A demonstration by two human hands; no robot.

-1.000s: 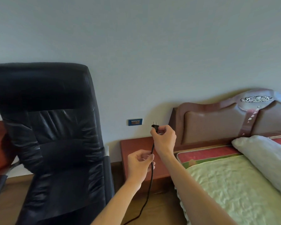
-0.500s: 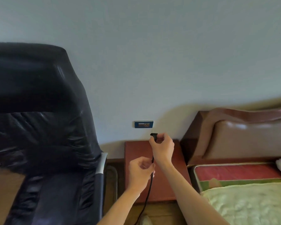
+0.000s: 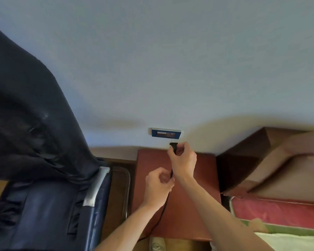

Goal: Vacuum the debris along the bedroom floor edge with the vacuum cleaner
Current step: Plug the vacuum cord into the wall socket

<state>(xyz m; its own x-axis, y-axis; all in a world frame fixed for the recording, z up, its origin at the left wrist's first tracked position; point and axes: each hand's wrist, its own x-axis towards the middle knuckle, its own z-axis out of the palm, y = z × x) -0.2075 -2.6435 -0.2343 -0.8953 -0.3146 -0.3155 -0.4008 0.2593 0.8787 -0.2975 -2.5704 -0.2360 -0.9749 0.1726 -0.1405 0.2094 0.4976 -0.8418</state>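
Black plastic, the plug (image 3: 173,146) is pinched in the fingertips of the right hand (image 3: 183,160), just below the blue wall socket (image 3: 166,132) and above the back edge of the red-brown nightstand (image 3: 192,205). The left hand (image 3: 159,185) is closed loosely round the cord (image 3: 163,209) lower down. The vacuum cleaner itself is out of sight. To seat the plug well, I would square its prongs to the slots, feed slack from below, then press straight in.
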